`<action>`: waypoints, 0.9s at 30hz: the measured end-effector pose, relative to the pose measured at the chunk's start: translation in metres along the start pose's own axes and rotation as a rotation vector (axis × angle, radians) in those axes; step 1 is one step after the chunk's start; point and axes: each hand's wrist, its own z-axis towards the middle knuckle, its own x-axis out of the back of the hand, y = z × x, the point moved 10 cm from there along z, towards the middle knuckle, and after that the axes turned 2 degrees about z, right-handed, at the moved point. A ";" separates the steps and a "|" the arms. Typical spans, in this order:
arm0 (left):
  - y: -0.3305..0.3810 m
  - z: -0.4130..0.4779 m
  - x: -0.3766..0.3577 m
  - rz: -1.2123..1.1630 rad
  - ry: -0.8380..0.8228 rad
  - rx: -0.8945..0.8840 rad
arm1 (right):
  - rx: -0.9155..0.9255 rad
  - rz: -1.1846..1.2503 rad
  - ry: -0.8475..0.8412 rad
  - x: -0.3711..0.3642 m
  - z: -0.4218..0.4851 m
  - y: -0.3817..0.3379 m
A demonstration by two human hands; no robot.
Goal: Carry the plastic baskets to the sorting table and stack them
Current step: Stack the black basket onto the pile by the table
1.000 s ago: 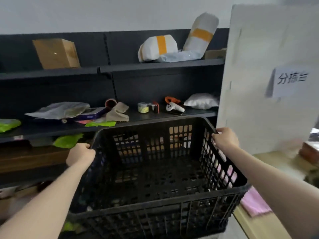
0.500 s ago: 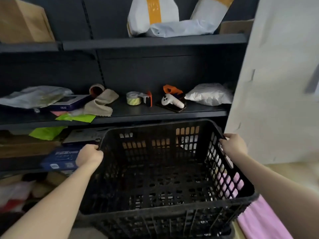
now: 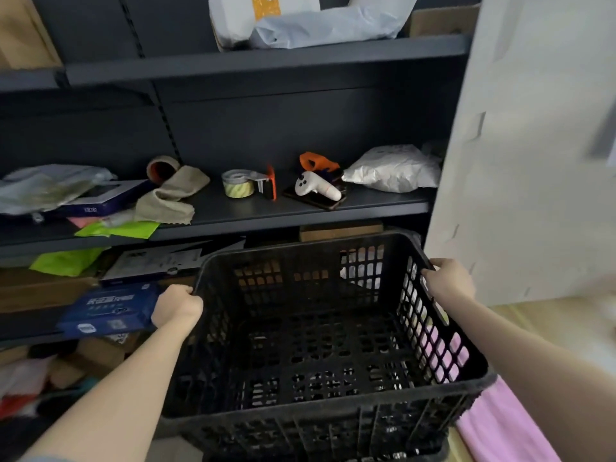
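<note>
fingers (image 3: 181, 291) of the left hand (image 3: 176, 306) and right hand (image 3: 448, 281) are curled over opposite rims of the black basket (image 3: 320, 345), held before the shelf (image 3: 266, 211). step: carrying (empty load). next: lower squarely onto the counter (image 3: 550, 328).

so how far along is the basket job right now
Done: nothing visibly stacked yet. In hand: the black basket is empty, with the left hand and right hand each gripping a side rim in front of the dark shelves. Left: setting it down and stacking; whether a second basket sits beneath is unclear.
</note>
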 end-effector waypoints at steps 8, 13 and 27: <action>-0.011 -0.004 0.003 -0.001 -0.007 -0.007 | 0.025 -0.029 -0.026 0.001 -0.010 -0.004; -0.014 -0.006 0.003 -0.006 0.014 -0.005 | 0.002 -0.038 -0.033 0.003 -0.015 0.001; -0.015 -0.010 0.006 0.038 0.057 -0.042 | 0.069 -0.144 0.000 0.002 -0.014 -0.005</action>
